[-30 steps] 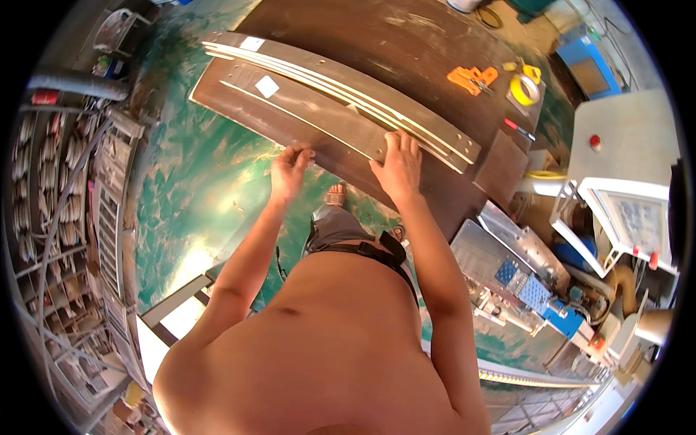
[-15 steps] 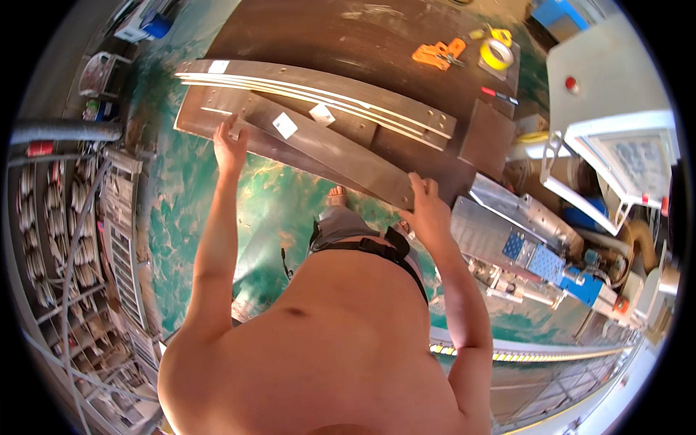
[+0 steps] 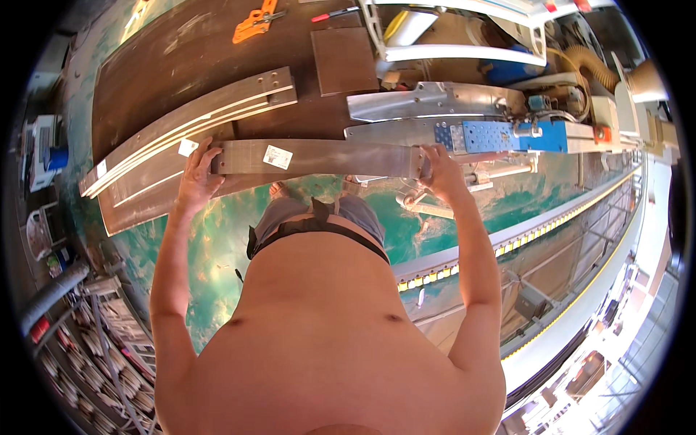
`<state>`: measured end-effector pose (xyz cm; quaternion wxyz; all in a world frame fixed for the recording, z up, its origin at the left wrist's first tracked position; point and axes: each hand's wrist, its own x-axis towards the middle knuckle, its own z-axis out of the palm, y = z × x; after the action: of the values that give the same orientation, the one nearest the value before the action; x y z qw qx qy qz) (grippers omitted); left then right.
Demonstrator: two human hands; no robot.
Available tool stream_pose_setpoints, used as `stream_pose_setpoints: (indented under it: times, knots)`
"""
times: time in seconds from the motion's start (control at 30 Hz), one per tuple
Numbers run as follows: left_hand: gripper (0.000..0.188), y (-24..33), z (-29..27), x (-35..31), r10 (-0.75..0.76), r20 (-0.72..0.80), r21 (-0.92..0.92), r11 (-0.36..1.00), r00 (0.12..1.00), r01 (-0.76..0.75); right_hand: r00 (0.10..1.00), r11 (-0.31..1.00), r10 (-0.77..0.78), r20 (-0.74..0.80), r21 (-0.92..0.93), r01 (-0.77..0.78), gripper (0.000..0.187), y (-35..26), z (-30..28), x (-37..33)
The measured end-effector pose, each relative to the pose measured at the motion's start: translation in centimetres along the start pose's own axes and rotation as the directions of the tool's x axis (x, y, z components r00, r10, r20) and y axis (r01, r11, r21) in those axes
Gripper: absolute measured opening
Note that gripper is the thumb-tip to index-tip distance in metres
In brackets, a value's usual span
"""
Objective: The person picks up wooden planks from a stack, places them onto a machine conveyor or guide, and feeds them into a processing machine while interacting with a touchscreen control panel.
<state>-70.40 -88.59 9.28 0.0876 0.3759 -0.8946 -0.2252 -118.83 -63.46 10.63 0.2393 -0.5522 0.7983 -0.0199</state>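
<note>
A long, narrow grey-brown board (image 3: 341,157) with a white label (image 3: 278,157) stretches across in front of me, held at both ends. My left hand (image 3: 197,177) is closed round its left end, fingers over the top edge. At the other end my right hand (image 3: 442,174) grips the board near a small hole. Beyond my left hand, several similar boards (image 3: 196,119) with pale edges lie close together on a brown table (image 3: 167,51). Another white label (image 3: 188,147) shows beside my left fingers. The right end of the held board is close to a metal machine bed (image 3: 399,134).
A machine with a blue perforated section (image 3: 493,135) extends to the right, under a white frame (image 3: 464,53). On the table lie an orange tool (image 3: 254,25), a red-and-black marker (image 3: 335,14) and a brown square panel (image 3: 344,61). A yellow-and-white striped rail (image 3: 449,272) runs behind at lower right.
I have turned right toward the machine. The board has come away from the other boards, and my left hand, formerly open beside it, now grips its left end.
</note>
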Motion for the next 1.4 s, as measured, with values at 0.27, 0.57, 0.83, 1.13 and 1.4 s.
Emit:
stream_pose_setpoints:
  times: [0.27, 0.57, 0.83, 1.13, 1.4]
  knots:
    - [0.065, 2.2, -0.3, 3.0, 0.017, 0.095, -0.03, 0.999, 0.995, -0.014, 0.988, 0.987, 0.048, -0.148, 0.161, -0.024, 0.071, 3.0, 0.5, -0.4]
    - [0.083, 6.8, 1.3, 3.3, -0.133, 0.084, -0.08, 0.987, 0.988, 0.14, 0.822, 0.088, 0.569, 0.037, 0.99, -0.106, 0.06, -3.9, 7.2, -1.1]
    - [0.085, 10.5, 4.5, 4.0, -0.036, 0.014, -0.054, 0.998, 0.999, 0.037, 0.872, -0.219, 0.488, 0.025, 0.971, 0.094, 0.092, -8.0, 7.4, 1.3]
    - [0.081, 10.2, 4.4, 4.1, -0.012, 0.061, -0.113, 0.993, 0.998, 0.019, 0.841, -0.22, 0.54, 0.037, 0.97, 0.099, 0.096, -8.2, 7.2, 2.3]
    - [0.089, 9.7, 4.3, 3.8, 0.024, 0.06, -0.14, 0.99, 0.998, -0.016, 0.863, -0.161, 0.505, -0.006, 0.982, 0.102, 0.096, -7.8, 7.0, 1.8]
